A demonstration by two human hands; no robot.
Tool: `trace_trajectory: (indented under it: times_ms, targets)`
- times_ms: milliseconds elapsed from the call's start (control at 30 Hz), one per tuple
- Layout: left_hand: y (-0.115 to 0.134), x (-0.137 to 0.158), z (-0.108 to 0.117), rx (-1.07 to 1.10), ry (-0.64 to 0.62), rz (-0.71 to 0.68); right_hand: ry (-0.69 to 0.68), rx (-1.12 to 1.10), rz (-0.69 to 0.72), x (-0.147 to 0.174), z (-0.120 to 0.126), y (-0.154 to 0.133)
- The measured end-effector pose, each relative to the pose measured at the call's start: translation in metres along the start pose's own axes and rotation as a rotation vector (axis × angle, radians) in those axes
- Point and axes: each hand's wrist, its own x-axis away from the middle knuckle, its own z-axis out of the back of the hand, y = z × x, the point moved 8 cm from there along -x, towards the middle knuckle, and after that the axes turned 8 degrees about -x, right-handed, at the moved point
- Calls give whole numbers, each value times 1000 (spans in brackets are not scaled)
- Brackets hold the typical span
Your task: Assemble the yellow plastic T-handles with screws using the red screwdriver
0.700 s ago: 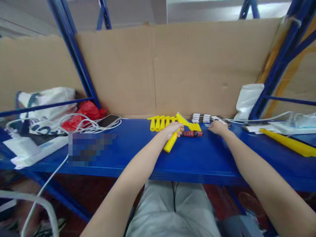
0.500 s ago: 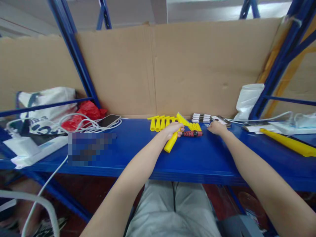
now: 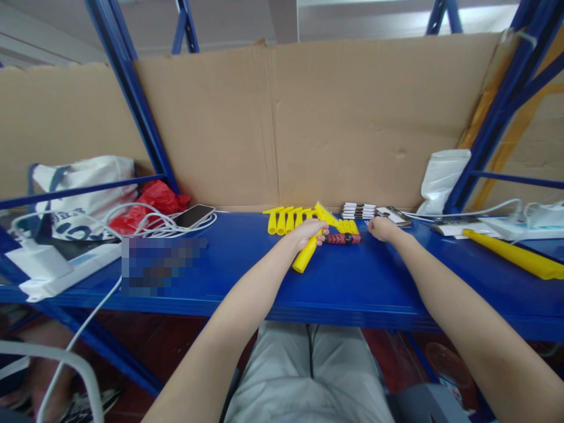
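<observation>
My left hand (image 3: 309, 231) is wrapped around a yellow scraper-like tool (image 3: 306, 257), its round handle slanting toward me and its wide head angled up behind the fingers. Beside that hand lies a red and black screwdriver (image 3: 342, 238). Several small yellow pieces (image 3: 349, 227) sit just behind the screwdriver. My right hand (image 3: 382, 228) is closed, fingertips low over the tabletop to the right of these pieces; anything pinched there is too small to make out. Similar yellow tools (image 3: 281, 221) stand in a row against the cardboard.
White packs with dark bands (image 3: 359, 211) are stacked by the cardboard wall (image 3: 352, 117). A phone (image 3: 194, 216), white cables and a red bag (image 3: 152, 205) lie left. Farther right are a white pouch (image 3: 444, 179), a long yellow piece (image 3: 515, 254) and a power strip (image 3: 506, 228).
My right hand has shifted slightly to the left, toward the small yellow pieces. The left hand keeps its hold on the yellow tool and has barely moved.
</observation>
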Motion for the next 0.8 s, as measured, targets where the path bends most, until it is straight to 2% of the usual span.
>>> trace_trajectory:
  times_ms: [333, 433, 500, 600, 700, 800]
  targets:
    - [0, 1, -2, 23, -8, -3, 15, -20, 34, -1, -1, -4]
    - [0, 2, -3, 30, -14, -4, 42, -93, 38, -2, 2, -6]
    - [1, 2, -3, 29, -16, -2, 98, -245, 44, -2, 7, -7]
    - [2, 4, -4, 17, -14, 1, 155, -594, 97, -2, 14, -14]
    - [3, 5, -4, 11, -11, 8, 127, -923, 182, 2, 18, -30]
    - [3, 6, -5, 7, -5, 15, 110, -1095, 235, 8, 22, -48]
